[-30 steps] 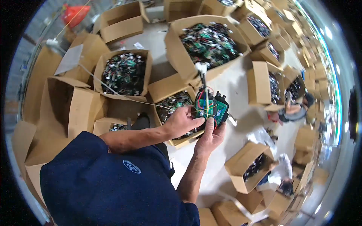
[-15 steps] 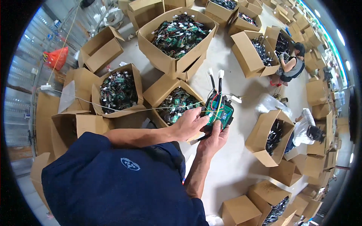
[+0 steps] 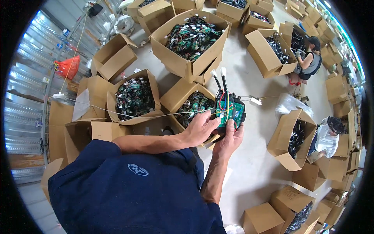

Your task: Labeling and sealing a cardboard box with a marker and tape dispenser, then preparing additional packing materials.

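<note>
Between my hands is a green circuit board (image 3: 235,110) in a black housing, with red, yellow and black wires across it. Two thick black leads rise from its far side and end in white plugs (image 3: 223,71). My right hand (image 3: 228,141) grips the near edge, thumb on top of the board. At the left edge my left hand (image 3: 200,128) is closed, its thumb and fingers against the board and wires; the exact grip is partly hidden. Beneath the hands stands a carton (image 3: 174,96) of loose wired circuit boards.
A large carton (image 3: 170,62) heaped with wired boards stands ahead, another carton (image 3: 113,94) at the left. A white cord (image 3: 147,116) runs across beyond my left forearm. To the right, two people work beside cartons (image 3: 277,135) of black cables. An orange bag (image 3: 68,66) hangs far left.
The whole view has shifted, so the surroundings and hands sit further right. The board stays in both hands, turned slightly. At the right, the person in white has changed posture.
</note>
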`<state>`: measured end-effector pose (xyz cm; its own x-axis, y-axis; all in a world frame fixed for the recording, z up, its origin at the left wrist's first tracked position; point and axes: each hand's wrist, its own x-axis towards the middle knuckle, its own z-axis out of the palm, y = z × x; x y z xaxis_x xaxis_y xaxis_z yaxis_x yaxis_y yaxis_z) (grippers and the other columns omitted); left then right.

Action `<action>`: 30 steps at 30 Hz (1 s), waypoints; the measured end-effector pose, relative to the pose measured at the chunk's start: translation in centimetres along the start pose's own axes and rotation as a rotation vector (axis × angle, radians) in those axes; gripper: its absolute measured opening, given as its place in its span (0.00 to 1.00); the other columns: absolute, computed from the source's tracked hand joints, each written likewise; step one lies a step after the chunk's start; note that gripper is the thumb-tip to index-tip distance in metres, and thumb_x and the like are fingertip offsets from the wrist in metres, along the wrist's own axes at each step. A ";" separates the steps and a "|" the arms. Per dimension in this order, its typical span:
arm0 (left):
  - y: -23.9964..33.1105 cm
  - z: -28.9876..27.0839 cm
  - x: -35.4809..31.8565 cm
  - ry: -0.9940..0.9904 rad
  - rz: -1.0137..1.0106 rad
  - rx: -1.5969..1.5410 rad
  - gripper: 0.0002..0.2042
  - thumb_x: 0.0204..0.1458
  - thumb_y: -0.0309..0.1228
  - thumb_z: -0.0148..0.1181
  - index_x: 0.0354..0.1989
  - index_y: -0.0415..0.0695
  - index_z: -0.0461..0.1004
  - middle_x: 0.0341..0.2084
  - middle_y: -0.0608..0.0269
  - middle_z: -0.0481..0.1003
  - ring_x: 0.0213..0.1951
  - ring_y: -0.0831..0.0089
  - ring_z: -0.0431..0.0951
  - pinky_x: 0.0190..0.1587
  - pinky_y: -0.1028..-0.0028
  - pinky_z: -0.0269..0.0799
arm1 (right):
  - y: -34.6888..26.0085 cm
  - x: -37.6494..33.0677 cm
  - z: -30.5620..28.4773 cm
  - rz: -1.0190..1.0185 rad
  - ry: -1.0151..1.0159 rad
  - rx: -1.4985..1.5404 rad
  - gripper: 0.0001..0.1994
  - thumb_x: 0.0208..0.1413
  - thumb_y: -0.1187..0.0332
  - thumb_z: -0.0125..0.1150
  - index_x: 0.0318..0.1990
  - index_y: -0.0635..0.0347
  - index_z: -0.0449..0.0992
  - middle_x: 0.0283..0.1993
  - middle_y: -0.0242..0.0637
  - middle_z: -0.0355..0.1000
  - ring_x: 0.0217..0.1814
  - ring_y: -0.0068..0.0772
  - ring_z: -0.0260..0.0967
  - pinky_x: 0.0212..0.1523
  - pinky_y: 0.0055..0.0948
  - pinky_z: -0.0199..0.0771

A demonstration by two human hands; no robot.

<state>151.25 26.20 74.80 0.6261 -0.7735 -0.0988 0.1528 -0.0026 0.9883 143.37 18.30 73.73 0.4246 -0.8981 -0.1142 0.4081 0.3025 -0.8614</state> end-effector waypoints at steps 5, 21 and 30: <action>1.1 -0.2 -1.1 0.020 -0.016 -0.079 0.12 0.66 0.33 0.52 0.45 0.33 0.70 0.33 0.62 0.77 0.34 0.81 0.76 0.36 0.75 0.76 | 0.1 -0.5 -0.1 0.018 -0.051 -0.034 0.11 0.65 0.69 0.58 0.51 0.63 0.69 0.39 0.34 0.75 0.32 0.22 0.75 0.28 0.22 0.78; 0.2 -0.2 -2.3 0.134 0.036 0.007 0.14 0.66 0.37 0.53 0.42 0.35 0.72 0.28 0.67 0.74 0.30 0.83 0.70 0.33 0.76 0.71 | 0.0 -0.9 0.1 0.084 -0.127 0.005 0.11 0.65 0.70 0.57 0.52 0.63 0.70 0.41 0.33 0.76 0.34 0.19 0.73 0.32 0.19 0.76; -1.4 -1.1 -2.3 0.184 -0.012 0.002 0.13 0.66 0.37 0.54 0.43 0.37 0.72 0.30 0.65 0.74 0.33 0.83 0.70 0.36 0.75 0.71 | 0.8 -0.4 0.6 0.115 -0.192 0.001 0.13 0.65 0.71 0.58 0.54 0.65 0.69 0.46 0.36 0.75 0.42 0.21 0.73 0.44 0.24 0.75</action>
<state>150.47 28.65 73.53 0.7537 -0.6443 -0.1299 0.1596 -0.0122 0.9871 144.03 19.11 73.39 0.6145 -0.7806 -0.1146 0.3494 0.3996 -0.8475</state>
